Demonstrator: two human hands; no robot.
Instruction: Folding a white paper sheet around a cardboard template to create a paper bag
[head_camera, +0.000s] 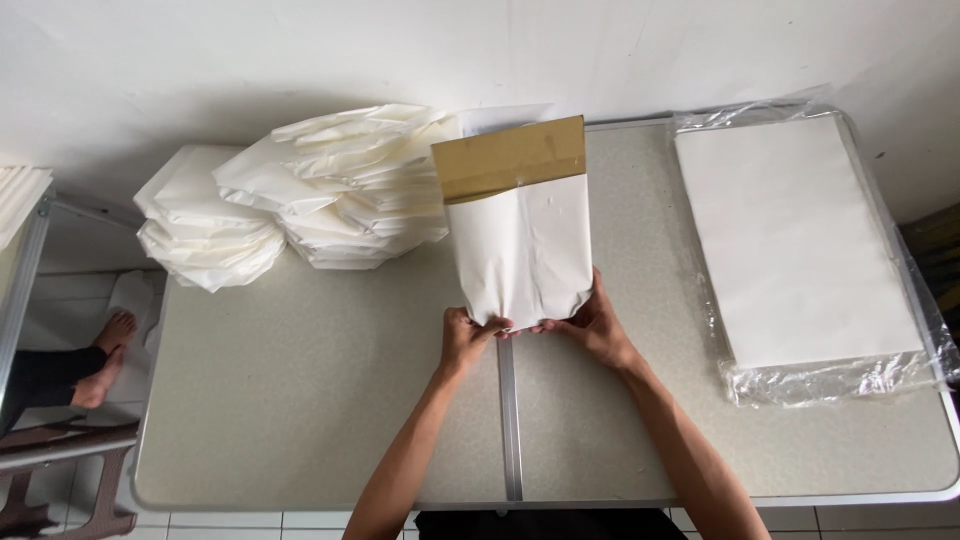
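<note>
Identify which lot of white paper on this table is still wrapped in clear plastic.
It is the flat stack of sheets at the table's right end. The two heaps of folded bags at the left are bare, as is the bag in the hands.

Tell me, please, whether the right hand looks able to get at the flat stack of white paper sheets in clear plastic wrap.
Probably yes: the flat stack of white paper sheets in clear plastic wrap lies open-topped just right of the right hand, with bare table between. But both hands grip the white paper wrapped round a brown cardboard form.
</note>
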